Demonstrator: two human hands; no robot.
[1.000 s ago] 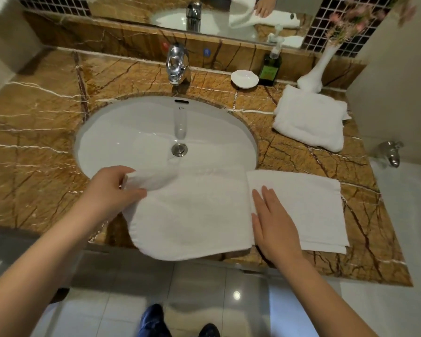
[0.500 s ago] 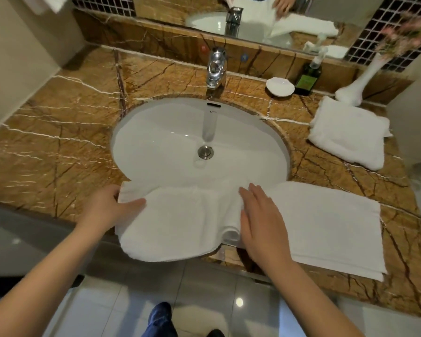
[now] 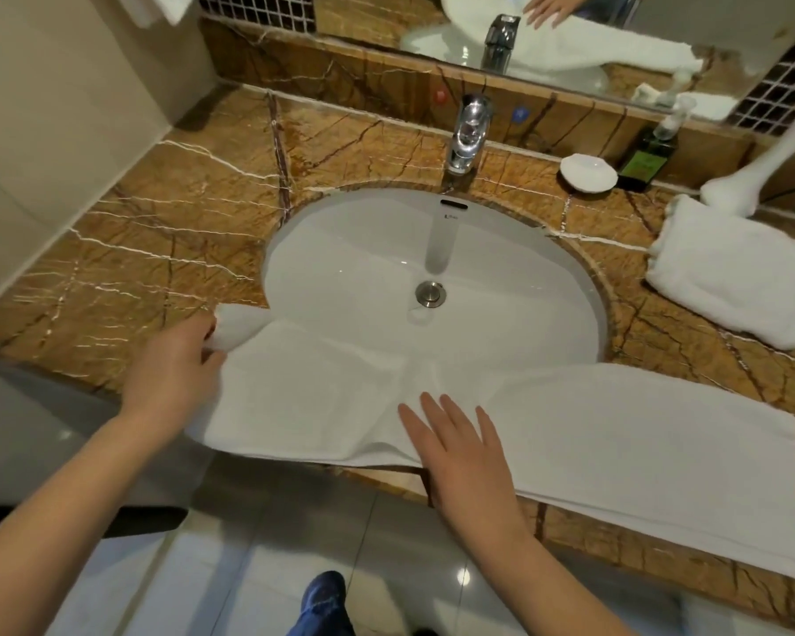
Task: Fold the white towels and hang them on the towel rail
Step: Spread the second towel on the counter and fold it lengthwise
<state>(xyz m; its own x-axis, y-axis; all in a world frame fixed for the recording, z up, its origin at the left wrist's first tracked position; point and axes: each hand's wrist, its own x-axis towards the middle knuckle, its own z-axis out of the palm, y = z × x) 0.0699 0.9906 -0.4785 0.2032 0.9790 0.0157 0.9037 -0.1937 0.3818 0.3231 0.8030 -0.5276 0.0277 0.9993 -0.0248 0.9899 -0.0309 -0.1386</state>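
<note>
A long white towel [image 3: 616,433] lies along the front edge of the brown marble counter [image 3: 148,231], partly over the sink's front rim. My left hand [image 3: 175,374] grips its left end, which is bunched between the fingers. My right hand [image 3: 460,452] presses flat on the towel's middle with straight fingers. A second white towel [image 3: 730,286], folded, sits at the right back of the counter. A corner of another white towel [image 3: 171,6] hangs at the top left; no rail is visible.
The white oval sink [image 3: 363,259] with a chrome tap [image 3: 467,130] fills the counter's middle. Behind it on the right stand a white soap dish [image 3: 588,173], a green pump bottle [image 3: 648,153] and a white vase [image 3: 753,176]. A mirror runs along the back wall.
My left hand has pulled the towel's left end out to the left, spreading it along the counter edge. My right hand now lies flat on the towel's middle. The view shifted left.
</note>
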